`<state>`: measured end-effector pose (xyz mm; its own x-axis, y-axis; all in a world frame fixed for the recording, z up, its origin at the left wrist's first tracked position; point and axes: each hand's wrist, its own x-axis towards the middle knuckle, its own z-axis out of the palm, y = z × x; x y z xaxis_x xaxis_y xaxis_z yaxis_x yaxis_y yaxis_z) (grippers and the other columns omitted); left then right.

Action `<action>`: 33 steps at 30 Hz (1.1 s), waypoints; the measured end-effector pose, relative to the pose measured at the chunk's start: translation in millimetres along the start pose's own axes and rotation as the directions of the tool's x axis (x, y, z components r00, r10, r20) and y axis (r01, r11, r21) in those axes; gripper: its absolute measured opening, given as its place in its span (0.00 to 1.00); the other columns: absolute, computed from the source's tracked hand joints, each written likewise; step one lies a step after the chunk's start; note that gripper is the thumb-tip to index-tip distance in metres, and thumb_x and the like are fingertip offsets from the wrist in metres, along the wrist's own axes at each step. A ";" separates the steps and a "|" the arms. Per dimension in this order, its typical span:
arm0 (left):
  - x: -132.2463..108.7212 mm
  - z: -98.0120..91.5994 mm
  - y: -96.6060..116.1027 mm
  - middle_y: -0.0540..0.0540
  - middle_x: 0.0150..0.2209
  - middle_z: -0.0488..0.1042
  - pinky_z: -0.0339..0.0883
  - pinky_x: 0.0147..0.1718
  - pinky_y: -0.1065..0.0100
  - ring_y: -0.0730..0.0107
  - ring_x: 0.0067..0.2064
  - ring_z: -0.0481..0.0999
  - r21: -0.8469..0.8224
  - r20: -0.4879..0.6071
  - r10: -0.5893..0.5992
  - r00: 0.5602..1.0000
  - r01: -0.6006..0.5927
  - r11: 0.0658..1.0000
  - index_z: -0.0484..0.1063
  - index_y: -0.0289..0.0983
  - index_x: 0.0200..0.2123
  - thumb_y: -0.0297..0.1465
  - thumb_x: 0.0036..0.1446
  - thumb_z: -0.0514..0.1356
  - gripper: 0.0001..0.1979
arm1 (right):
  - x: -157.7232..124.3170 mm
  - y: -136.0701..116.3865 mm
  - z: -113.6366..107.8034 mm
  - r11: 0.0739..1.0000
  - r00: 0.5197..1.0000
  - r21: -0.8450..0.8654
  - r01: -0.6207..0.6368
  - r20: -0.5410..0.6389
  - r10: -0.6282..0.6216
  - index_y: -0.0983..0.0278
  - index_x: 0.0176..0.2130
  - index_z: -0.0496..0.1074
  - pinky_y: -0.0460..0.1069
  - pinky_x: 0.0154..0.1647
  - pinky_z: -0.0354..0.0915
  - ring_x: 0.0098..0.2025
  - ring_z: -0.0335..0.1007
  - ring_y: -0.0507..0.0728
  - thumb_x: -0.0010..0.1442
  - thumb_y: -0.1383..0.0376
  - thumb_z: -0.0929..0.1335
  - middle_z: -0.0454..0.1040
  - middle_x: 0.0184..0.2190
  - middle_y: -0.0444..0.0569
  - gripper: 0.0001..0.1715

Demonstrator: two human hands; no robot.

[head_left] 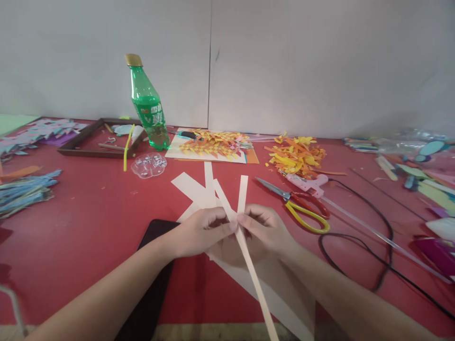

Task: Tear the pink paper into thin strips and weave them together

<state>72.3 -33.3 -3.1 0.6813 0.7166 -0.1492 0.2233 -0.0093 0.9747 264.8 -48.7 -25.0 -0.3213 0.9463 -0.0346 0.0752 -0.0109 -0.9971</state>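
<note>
My left fingers (224,231) and right fingers (251,224) pinch a long pale paper strip (253,272) at the center of the frame, beside an upright strip end (242,193); my grip hides whether they join. White paper pieces (187,187) lie just beyond on the red tabletop (95,203), with scissors (308,219) at center right and a green bottle (149,106) at upper left.

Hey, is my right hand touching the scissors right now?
Apart. The head view shows a strip of bare red tabletop between the right hand and the scissors, which lie beyond it to the right.
</note>
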 end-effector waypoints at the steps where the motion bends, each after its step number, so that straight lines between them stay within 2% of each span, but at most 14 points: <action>1: 0.1 0.1 0.6 0.50 0.31 0.70 0.61 0.32 0.72 0.73 0.33 0.68 -0.003 0.005 0.007 1.000 -0.007 1.000 0.72 0.36 0.36 0.38 0.62 0.53 0.13 | -0.1 -0.4 0.4 1.000 1.000 0.006 -0.008 0.002 0.008 0.65 0.25 0.68 0.45 0.24 0.60 0.22 0.63 0.49 0.59 0.55 0.68 0.68 0.19 0.42 0.18; 5: 1.2 0.0 0.1 0.48 0.31 0.71 0.62 0.31 0.72 0.74 0.31 0.68 -0.026 -0.018 -0.010 1.000 0.009 1.000 0.70 0.34 0.34 0.35 0.61 0.54 0.11 | -0.7 0.4 1.6 0.996 0.996 0.062 -0.058 0.066 0.054 0.65 0.27 0.69 0.46 0.24 0.60 0.22 0.62 0.49 0.60 0.53 0.66 0.71 0.22 0.44 0.19; 8: 1.6 -0.3 -1.0 0.49 0.30 0.70 0.62 0.29 0.72 0.75 0.29 0.68 -0.036 -0.017 -0.029 0.999 0.028 0.999 0.70 0.33 0.34 0.35 0.61 0.54 0.11 | -1.1 2.0 1.3 0.998 0.995 0.054 -0.041 0.091 0.036 0.65 0.27 0.69 0.45 0.26 0.60 0.23 0.63 0.49 0.59 0.54 0.67 0.70 0.22 0.44 0.18; 14: 0.7 -0.3 -3.0 0.49 0.30 0.70 0.63 0.31 0.71 0.74 0.30 0.69 -0.014 -0.064 -0.034 0.997 0.033 0.999 0.70 0.33 0.33 0.37 0.60 0.54 0.12 | -0.9 1.4 0.2 0.999 0.998 -0.032 0.002 0.058 0.000 0.64 0.25 0.68 0.45 0.26 0.60 0.23 0.62 0.49 0.59 0.54 0.67 0.68 0.21 0.43 0.18; 23: 2.7 0.5 -4.6 0.52 0.26 0.66 0.61 0.28 0.73 0.76 0.28 0.66 -0.015 -0.135 -0.022 0.991 0.020 1.000 0.67 0.35 0.29 0.40 0.61 0.53 0.15 | 0.5 -1.1 1.1 0.998 1.000 -0.069 0.009 -0.018 -0.010 0.64 0.24 0.66 0.45 0.24 0.59 0.22 0.61 0.49 0.58 0.53 0.68 0.66 0.19 0.42 0.19; 29: 1.6 0.4 -2.5 0.50 0.28 0.68 0.61 0.29 0.74 0.76 0.29 0.67 -0.014 -0.035 0.001 0.999 -0.002 1.000 0.69 0.35 0.31 0.39 0.62 0.52 0.15 | 1.0 -1.1 1.3 0.998 0.998 -0.069 -0.011 -0.060 0.007 0.64 0.25 0.68 0.45 0.24 0.59 0.22 0.61 0.49 0.59 0.53 0.67 0.67 0.19 0.42 0.18; 33: 1.6 -0.5 -3.6 0.51 0.27 0.68 0.62 0.30 0.72 0.75 0.29 0.68 -0.010 -0.057 -0.001 0.998 0.000 1.000 0.67 0.35 0.29 0.36 0.62 0.53 0.13 | -0.2 -1.8 2.3 1.000 1.000 -0.004 -0.030 -0.008 0.030 0.64 0.24 0.68 0.45 0.24 0.62 0.22 0.64 0.49 0.58 0.53 0.68 0.68 0.19 0.43 0.20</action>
<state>72.2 -31.8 -6.7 0.6405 0.7550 -0.1403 0.2168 -0.0025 0.9762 262.5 -49.6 -23.3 -0.3117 0.9481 -0.0637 0.0885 -0.0378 -0.9954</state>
